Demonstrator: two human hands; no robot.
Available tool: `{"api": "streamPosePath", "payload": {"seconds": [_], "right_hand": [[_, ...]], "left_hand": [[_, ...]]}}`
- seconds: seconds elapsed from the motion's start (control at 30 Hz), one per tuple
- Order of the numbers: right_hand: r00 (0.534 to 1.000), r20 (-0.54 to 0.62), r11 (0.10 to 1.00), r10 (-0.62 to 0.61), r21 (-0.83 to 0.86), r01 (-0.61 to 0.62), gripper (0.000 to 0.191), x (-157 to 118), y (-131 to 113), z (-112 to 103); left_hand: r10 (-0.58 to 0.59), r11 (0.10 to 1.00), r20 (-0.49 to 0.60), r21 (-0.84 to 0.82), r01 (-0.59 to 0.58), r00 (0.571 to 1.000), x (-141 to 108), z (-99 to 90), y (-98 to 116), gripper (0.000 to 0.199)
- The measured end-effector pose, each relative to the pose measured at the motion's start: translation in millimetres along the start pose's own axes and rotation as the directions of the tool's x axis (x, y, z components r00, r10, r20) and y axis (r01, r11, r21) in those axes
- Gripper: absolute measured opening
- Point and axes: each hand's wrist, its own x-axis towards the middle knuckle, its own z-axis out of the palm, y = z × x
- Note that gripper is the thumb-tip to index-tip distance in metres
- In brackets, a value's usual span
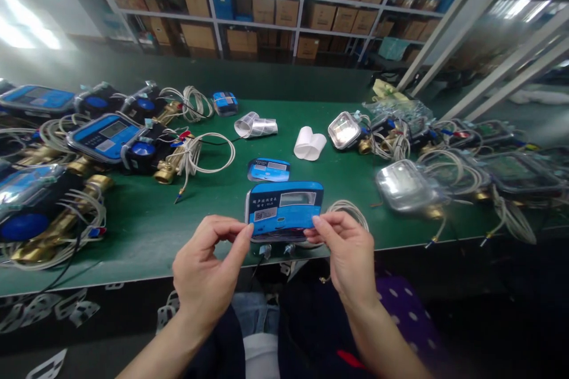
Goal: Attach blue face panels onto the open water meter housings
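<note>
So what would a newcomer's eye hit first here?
Probably the blue-and-black panel at center, pinched at its lower corners by the left hand and right hand. Next, the blue-faced meters with brass fittings and coiled cables, crowding the left of the green tabletop. Then the shiny clear-covered units on the right.

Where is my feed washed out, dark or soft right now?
Head view: white glare streaks the upper left; the shiny unit on the right shows a pale, blurred sheen; the background shelves look soft; the lower right is dark beyond the purple dotted cloth; the blue label between left hand and right hand looks clearer.
</note>
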Motion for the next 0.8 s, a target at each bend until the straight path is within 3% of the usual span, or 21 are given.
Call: {"api": "streamPosePath", "payload": {"seconds": [0.1,0.2,0.27,0.43,0.8], "right_hand": [[0.985,-0.043,0.975,-0.165,-0.159,0.156,0.015,-4.4,4.3,-3.4],[0.937,-0.027,0.873,-0.348,-0.375,0.313,0.013,-7.6,6.9,-9.0],[0.914,0.025,0.807,-0.404,-0.46,0.37,0.016,-8.6,8.6,-13.2],[0.945,0.152,0.83,-0.288,-0.452,0.326,0.017,-8.9,17.5,-17.4],[0.978,0.155,0.892,-0.138,-0.411,0.191,0.023,-5.2,18.3,-13.6]], "left_hand": [[-0.007,1.0,0.017,-0.005,0.007,1.0,0.3,4.7,-1.6,0.009],[-0.039,0.999,0.015,-0.012,0.039,0.999,-1.0,4.8,-4.2,0.009],[-0.049,0.999,0.016,0.021,0.049,0.999,-2.3,3.0,-6.5,0.01],[-0.061,0.984,0.007,0.167,0.059,0.998,-5.6,-0.3,-12.6,0.016],[-0.211,0.974,0.093,-0.062,0.217,0.973,-10.5,0.6,-18.9,0.014]]}}
